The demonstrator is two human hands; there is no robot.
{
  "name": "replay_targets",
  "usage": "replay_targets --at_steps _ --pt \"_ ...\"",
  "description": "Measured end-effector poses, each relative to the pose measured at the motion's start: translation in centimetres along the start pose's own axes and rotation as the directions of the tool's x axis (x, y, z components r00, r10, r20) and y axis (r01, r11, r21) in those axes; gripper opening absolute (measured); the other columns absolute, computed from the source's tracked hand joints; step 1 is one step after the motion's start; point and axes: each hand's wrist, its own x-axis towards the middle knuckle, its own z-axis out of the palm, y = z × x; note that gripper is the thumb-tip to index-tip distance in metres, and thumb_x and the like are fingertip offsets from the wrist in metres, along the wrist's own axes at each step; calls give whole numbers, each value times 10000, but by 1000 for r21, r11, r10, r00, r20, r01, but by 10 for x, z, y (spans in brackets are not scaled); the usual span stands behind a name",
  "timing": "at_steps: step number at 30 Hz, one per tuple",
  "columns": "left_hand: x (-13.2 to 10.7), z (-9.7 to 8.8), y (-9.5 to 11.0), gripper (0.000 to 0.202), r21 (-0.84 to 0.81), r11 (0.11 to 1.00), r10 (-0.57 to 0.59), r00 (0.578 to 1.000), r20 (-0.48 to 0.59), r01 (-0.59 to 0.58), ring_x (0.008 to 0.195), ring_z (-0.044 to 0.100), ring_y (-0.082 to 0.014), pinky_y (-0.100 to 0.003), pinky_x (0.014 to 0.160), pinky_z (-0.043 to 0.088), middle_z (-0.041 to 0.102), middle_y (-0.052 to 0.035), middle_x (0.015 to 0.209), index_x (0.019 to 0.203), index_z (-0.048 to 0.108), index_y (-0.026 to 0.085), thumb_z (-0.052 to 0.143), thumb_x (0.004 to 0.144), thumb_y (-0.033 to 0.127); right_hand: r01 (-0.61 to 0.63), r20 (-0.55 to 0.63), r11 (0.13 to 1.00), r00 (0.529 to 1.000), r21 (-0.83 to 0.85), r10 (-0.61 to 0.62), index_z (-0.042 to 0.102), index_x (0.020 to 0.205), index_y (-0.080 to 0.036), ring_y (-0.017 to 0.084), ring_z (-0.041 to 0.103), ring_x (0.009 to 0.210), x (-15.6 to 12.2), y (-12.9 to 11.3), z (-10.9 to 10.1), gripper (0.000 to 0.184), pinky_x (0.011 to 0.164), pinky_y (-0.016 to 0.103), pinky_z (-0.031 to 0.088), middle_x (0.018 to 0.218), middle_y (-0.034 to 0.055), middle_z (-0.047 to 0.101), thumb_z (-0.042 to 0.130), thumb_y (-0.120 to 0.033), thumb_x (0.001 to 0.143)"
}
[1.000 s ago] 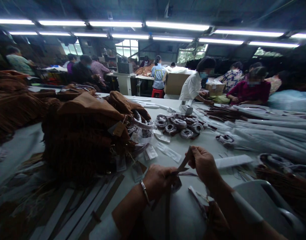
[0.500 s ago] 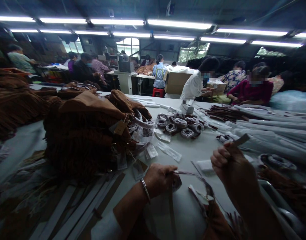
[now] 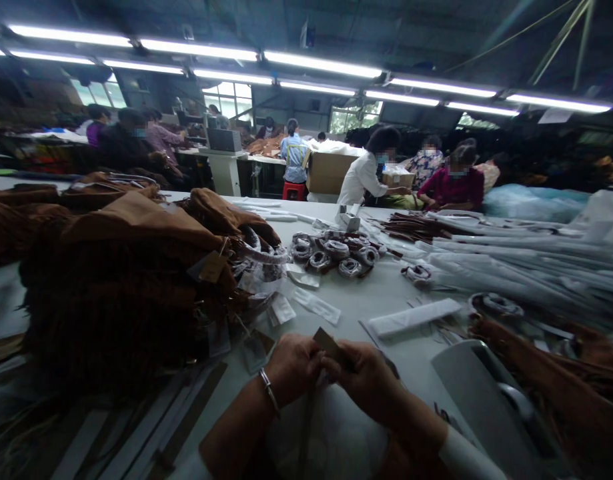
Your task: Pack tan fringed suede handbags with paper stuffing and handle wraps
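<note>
My left hand, with a metal bangle at the wrist, is closed in front of me. My right hand meets it, fingers touching. Between them a flat brown strip sticks up, pinched by my right hand; a length of brown strip hangs below my left hand. Exactly how the strip passes through the fingers is hidden. Just beyond my hands lie small clear packets and a white folded strip.
A tall pile of brown fringed bags stands at left. Wrapped coiled straps lie mid-table. To the right are white-wrapped lengths and a grey plastic device. Several people, one in a white shirt, work beyond the table.
My right hand has come down and left, bringing the strip's end to my left hand. The hands were apart before. The view has swung to the right.
</note>
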Motion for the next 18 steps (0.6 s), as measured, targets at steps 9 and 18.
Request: replay_targets --at_steps 9,18 --pt "-4 -2 9 248 84 996 25 1000 4 -25 776 668 -178 -274 750 416 750 -15 812 1031 749 281 528 952 359 -102 -38 986 994 -132 98 607 1261 -228 163 651 667 -16 0 -9 420 640 258 492 795 3 725 619 -373 867" --pt "-4 -5 2 498 -68 996 -55 998 33 57 974 690 -249 -307 876 491 761 -80 1042 1236 689 244 616 869 573 -304 -428 880 894 -365 131 644 753 -206 178 561 569 -10 11 -36 364 550 278 404 585 12 605 505 -519 875"
